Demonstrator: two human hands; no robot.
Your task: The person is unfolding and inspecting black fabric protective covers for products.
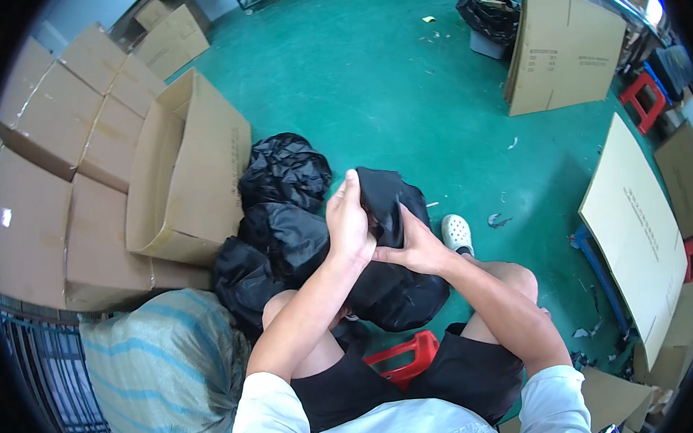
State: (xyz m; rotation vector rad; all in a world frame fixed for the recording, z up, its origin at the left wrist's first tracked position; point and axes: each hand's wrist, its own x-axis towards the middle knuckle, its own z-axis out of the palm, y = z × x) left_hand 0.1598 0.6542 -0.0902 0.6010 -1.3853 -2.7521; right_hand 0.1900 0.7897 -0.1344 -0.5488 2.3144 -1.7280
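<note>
Both hands are up in front of my knees, working on a piece of thin black fabric (383, 195) that looks folded over. My left hand (348, 223) is upright along the fabric's left side, its fingers closed against it. On the lower right, my right hand (417, 246) pinches the fabric, with the thumb pointing toward my left wrist. Just beneath, more bunched black fabric (402, 296) hangs between my knees. Heaps of crumpled black fabric (285, 173) lie to the left of my hands. What the fabric pieces are cannot be made out.
An open cardboard box (203, 169) stands left, before stacked closed cartons (63, 121). A striped woven sack (163, 375) bulges at lower left. Below me is a red stool (418, 358). Flat cardboard sheets (637, 225) stand right; a bin with a black liner (491, 21) is farther back.
</note>
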